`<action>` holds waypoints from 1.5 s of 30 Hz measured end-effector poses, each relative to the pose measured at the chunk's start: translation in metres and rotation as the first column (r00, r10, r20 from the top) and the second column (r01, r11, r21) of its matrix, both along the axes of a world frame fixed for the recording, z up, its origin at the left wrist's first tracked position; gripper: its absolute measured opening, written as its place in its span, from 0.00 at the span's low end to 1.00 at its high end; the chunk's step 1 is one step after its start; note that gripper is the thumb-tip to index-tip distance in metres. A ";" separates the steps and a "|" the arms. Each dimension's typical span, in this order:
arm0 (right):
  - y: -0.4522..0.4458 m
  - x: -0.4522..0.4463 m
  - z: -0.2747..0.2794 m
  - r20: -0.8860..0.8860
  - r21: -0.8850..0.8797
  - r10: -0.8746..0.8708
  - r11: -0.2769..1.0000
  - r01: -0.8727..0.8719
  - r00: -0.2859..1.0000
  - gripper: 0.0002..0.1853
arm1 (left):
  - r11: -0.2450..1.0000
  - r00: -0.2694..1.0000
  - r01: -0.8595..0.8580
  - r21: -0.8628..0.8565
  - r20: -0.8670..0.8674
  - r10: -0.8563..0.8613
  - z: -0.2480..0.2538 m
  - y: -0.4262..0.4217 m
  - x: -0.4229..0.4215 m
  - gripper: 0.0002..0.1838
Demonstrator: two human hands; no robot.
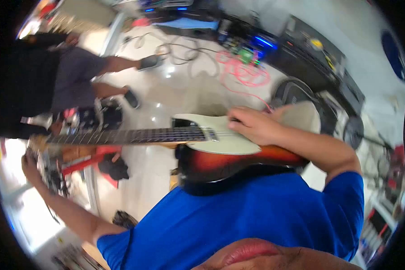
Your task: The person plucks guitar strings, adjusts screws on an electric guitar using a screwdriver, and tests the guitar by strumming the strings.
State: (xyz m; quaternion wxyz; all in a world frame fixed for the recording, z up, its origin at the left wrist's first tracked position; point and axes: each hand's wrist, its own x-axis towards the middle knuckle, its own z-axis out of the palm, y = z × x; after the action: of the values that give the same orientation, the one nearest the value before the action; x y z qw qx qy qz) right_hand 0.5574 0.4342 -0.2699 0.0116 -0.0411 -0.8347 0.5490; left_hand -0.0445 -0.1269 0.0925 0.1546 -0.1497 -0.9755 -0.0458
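A sunburst electric guitar [211, 168] with a pale pickguard lies across the front of my blue shirt, its neck pointing left. Over the strings on the body rests my right hand [249, 123], fingers curled in; whether it pinches anything small is hidden. At the far left end of the neck, by the headstock [38, 143], is my left hand [30, 166], small and blurred, with its fingers not clearly visible. The dark fretboard [130, 136] runs between the two hands.
Another person [76, 76] in dark clothes stands at the left, a hand near the headstock. Pink cable [247, 74] and black cables [184, 51] lie on the floor ahead. Black equipment [310, 54] lines the wall at the upper right. A red stand [83, 164] is below the neck.
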 end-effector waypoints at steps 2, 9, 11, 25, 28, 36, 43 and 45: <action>0.000 0.003 -0.009 -0.017 -0.051 0.009 0.999 -0.010 1.000 0.12 | 0.987 0.985 0.151 -0.052 -0.079 -0.155 -0.003 0.031 0.028 0.25; -0.005 0.001 0.003 0.167 -0.034 -0.136 0.989 0.143 0.977 0.14 | 0.981 0.973 0.192 0.032 0.122 -0.194 -0.007 0.047 0.033 0.24; -0.008 0.002 -0.004 0.127 -0.039 -0.144 0.988 0.150 0.981 0.14 | 0.982 0.968 0.172 0.075 0.170 -0.182 -0.008 0.035 0.013 0.24; -0.003 -0.003 -0.015 0.121 -0.131 -0.070 0.988 0.086 0.990 0.13 | 0.969 0.991 -0.012 0.246 0.135 -0.022 0.004 0.057 0.023 0.19; -0.002 -0.003 -0.012 0.220 -0.113 -0.148 0.978 0.176 0.964 0.13 | 0.970 0.970 0.114 0.214 0.188 -0.155 0.001 0.032 -0.008 0.18; -0.005 -0.004 -0.017 0.214 -0.162 -0.162 0.966 0.199 0.963 0.12 | 0.965 0.960 0.158 0.210 0.194 -0.200 0.002 0.023 -0.013 0.18; -0.002 -0.005 -0.015 0.197 -0.212 -0.037 0.974 0.079 0.980 0.14 | 0.989 0.972 0.125 0.084 0.187 -0.139 0.008 0.016 -0.022 0.18; -0.004 -0.007 -0.024 0.047 -0.140 -0.016 0.990 0.023 0.999 0.14 | 0.988 0.972 0.115 0.098 0.195 -0.132 0.009 0.014 -0.022 0.18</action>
State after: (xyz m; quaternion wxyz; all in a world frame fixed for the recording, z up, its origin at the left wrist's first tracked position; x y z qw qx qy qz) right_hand 0.5507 0.4305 -0.2939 -0.0049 -0.0624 -0.7936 0.6052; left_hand -0.0666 -0.1127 0.1017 0.0585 -0.1980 -0.9720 -0.1124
